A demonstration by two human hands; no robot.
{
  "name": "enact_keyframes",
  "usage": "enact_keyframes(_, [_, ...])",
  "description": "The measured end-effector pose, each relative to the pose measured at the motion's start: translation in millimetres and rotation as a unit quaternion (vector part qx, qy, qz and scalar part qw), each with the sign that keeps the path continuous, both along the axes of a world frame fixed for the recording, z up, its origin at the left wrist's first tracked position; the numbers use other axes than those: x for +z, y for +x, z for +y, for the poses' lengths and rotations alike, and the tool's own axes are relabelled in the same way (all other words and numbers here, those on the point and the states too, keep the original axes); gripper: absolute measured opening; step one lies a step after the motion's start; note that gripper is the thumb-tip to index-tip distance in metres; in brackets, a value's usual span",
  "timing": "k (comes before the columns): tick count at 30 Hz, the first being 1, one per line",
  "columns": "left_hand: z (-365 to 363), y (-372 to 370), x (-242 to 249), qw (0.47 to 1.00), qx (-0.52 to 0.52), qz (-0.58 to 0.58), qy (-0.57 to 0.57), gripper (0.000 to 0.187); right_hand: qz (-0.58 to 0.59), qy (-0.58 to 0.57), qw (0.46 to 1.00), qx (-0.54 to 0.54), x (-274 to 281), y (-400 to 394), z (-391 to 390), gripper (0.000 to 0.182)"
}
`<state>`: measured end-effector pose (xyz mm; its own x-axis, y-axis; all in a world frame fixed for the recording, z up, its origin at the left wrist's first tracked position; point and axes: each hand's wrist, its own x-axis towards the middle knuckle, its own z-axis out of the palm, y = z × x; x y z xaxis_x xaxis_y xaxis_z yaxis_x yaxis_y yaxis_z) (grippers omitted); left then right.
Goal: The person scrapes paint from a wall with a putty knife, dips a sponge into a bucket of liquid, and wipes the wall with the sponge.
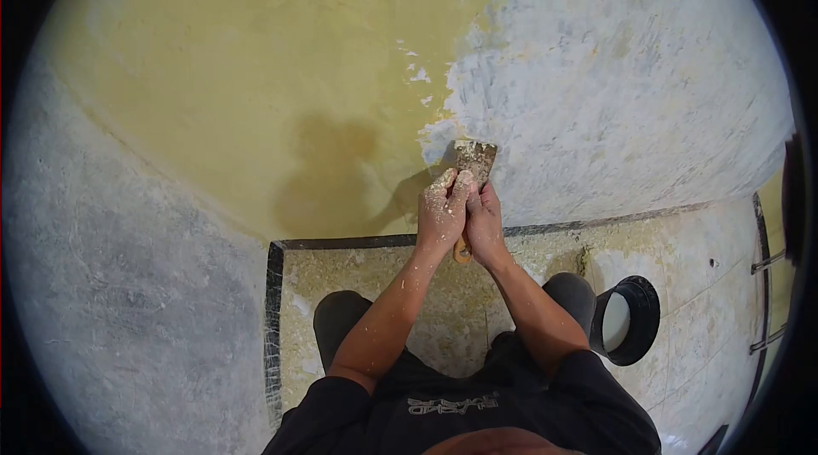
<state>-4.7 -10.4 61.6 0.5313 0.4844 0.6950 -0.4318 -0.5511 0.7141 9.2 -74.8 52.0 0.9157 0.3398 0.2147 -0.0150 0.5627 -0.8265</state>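
Both hands are wrapped round one paint scraper (475, 162), its wide metal blade crusted with paint bits and its wooden handle end showing below. My left hand (442, 210), speckled with paint flakes, is closed on the scraper from the left. On the other side my right hand (486, 223) grips the handle, fingers closed. The blade's edge is up at the wall, beside the ragged border where yellow paint (341, 54) meets the scraped pale wall (596, 97).
A black bucket (649, 319) with whitish liquid stands on the floor at the right, beside my knee. Paint flakes litter the tiled floor (682, 242). A dark skirting strip (358, 243) runs along the wall's foot. Another grey wall (128, 276) meets it at the left.
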Motion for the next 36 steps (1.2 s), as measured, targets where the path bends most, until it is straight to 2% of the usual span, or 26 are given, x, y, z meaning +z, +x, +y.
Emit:
enact_keyframes(1, [1, -8, 2, 1.000, 0.005, 0.003, -0.003, 0.033, 0.012, 0.013, 1.000, 0.004, 5, -5, 0, 0.025])
enact_keyframes(2, [5, -9, 7, 0.979, -0.043, 0.120, -0.161, 0.033, 0.007, 0.013, 1.000, 0.005, 10, 0, -2, 0.025])
enact_keyframes(3, [9, -18, 16, 0.915, -0.089, 0.237, -0.315, 0.035, 0.004, -0.044, 0.997, 0.069, 12, -4, -9, 0.026])
enact_keyframes(4, [15, -26, 32, 0.869, -0.083, 0.319, -0.369, 0.032, 0.001, -0.102, 0.986, 0.132, 12, -8, -13, 0.027])
enact_keyframes(5, [20, -23, 24, 0.867, -0.084, 0.319, -0.374, 0.032, 0.002, -0.106, 0.986, 0.132, 9, -12, -15, 0.027])
enact_keyframes(7, [29, -11, 4, 0.945, -0.040, 0.159, -0.284, 0.026, 0.005, -0.234, 0.969, 0.075, 5, -19, -12, 0.029])
enact_keyframes(8, [27, -6, -2, 0.952, -0.041, 0.084, -0.292, 0.026, -0.027, -0.244, 0.968, 0.044, 4, -20, -10, 0.031])
enact_keyframes(9, [22, -10, 4, 0.950, -0.041, 0.083, -0.297, 0.026, -0.026, -0.249, 0.967, 0.044, 2, -20, -6, 0.031])
enact_keyframes(11, [9, -23, 23, 0.948, -0.082, 0.066, -0.299, 0.031, -0.112, -0.210, 0.967, -0.091, -3, -12, 2, 0.031])
enact_keyframes(13, [6, -19, 10, 0.950, -0.091, 0.064, -0.291, 0.029, -0.138, -0.193, 0.966, -0.101, -6, -3, 5, 0.031])
enact_keyframes(15, [4, -16, 4, 0.990, 0.024, 0.049, -0.129, 0.028, -0.103, -0.171, 0.977, -0.072, -5, -1, 4, 0.029])
enact_keyframes(16, [8, -22, 6, 0.991, 0.032, 0.103, -0.075, 0.025, -0.104, -0.173, 0.977, -0.073, -9, 1, 5, 0.029])
enact_keyframes(17, [13, -23, 3, 0.991, 0.031, 0.102, -0.077, 0.025, -0.104, -0.174, 0.977, -0.065, -16, 5, 6, 0.030])
enact_keyframes(19, [21, -24, -4, 0.982, 0.073, 0.140, 0.108, 0.026, -0.102, -0.178, 0.977, -0.058, -18, 6, 7, 0.031])
enact_keyframes(22, [30, -29, -7, 0.970, 0.059, 0.163, 0.168, 0.026, -0.138, -0.212, 0.966, -0.058, -18, 7, 9, 0.033])
enact_keyframes(26, [36, -30, 1, 0.954, 0.077, 0.193, 0.215, 0.029, -0.149, -0.232, 0.958, -0.082, -22, 8, 11, 0.035])
enact_keyframes(29, [33, -33, 12, 0.966, 0.077, 0.186, 0.160, 0.039, -0.149, -0.251, 0.953, -0.080, -18, 7, 12, 0.035])
enact_keyframes(31, [31, -32, 11, 0.976, 0.064, 0.186, 0.095, 0.028, -0.156, -0.259, 0.950, -0.085, -14, 7, 11, 0.035])
enact_keyframes(34, [33, -28, 11, 0.980, 0.066, 0.141, 0.123, 0.023, -0.169, -0.246, 0.950, -0.091, -7, 8, 13, 0.035])
enact_keyframes(36, [35, -28, 12, 0.978, 0.063, 0.151, 0.127, 0.026, -0.179, -0.281, 0.938, -0.097, -3, 6, 12, 0.033])
